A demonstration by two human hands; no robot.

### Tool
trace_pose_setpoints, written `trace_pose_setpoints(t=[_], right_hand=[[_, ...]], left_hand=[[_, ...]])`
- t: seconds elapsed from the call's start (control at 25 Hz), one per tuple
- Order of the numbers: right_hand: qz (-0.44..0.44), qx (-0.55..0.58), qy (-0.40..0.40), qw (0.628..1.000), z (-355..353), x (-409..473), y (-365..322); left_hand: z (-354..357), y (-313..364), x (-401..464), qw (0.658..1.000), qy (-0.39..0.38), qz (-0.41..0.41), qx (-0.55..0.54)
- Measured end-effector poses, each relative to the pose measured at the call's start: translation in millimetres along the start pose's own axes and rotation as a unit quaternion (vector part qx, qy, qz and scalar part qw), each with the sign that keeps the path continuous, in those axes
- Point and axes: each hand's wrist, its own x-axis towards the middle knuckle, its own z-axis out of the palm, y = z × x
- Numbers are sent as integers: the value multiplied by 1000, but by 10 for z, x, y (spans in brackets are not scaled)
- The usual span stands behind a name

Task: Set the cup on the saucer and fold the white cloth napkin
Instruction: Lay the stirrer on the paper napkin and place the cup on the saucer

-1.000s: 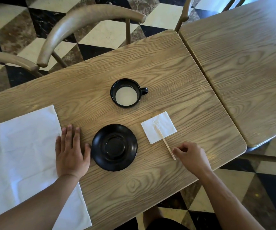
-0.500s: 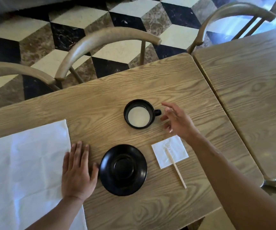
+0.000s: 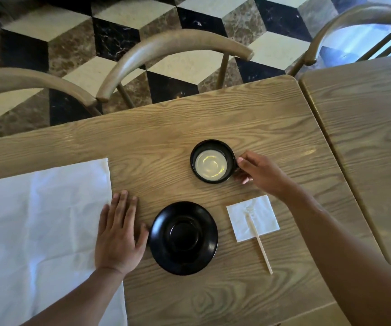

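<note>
Right hand (image 3: 261, 173): reaches in from 4 o'clock, fingers curled at the handle side of the round glossy black cup (image 3: 212, 161); handle hidden behind the fingers, so a closed grip cannot be confirmed. Cup stands upright on the pale, strongly grained wooden worktop (image 3: 213, 118), pale cream liquid inside, not on the saucer.

Left hand (image 3: 119, 231): flat, palm down, fingers together and extended toward 12 o'clock, holding nothing. It rests on the worktop, its outer edge on the right border of the white cloth napkin (image 3: 36, 227); thumb tip touches or nearly touches the rim of the round glossy black saucer (image 3: 183, 237).

Saucer: shallow, recessed centre well, at 6 o'clock of the cup, apart from it.
Cloth napkin: spread flat, faint creases, at 9 o'clock of the saucer.
Small square white paper napkin (image 3: 253, 220): at 3 o'clock of the saucer, thin pale wooden stir stick (image 3: 260, 245) lying diagonally across it.

No legible writing.
</note>
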Motion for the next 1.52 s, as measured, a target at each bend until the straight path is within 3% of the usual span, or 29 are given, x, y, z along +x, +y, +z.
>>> trace_pose_setpoints(t=[0.64,1.04,1.52], right_hand=[[-37,27,-26,999,327,-509,34],[-25,-54,-111,992,629,-978,124],[1,-128,-135,982,746,-1065,28]], left_hand=[[2,4,-12,1000,-5,-11,-7],[37,-34,-35,1000,11,-3,-7],[41,-37,-42,1000,18,-2,-15]])
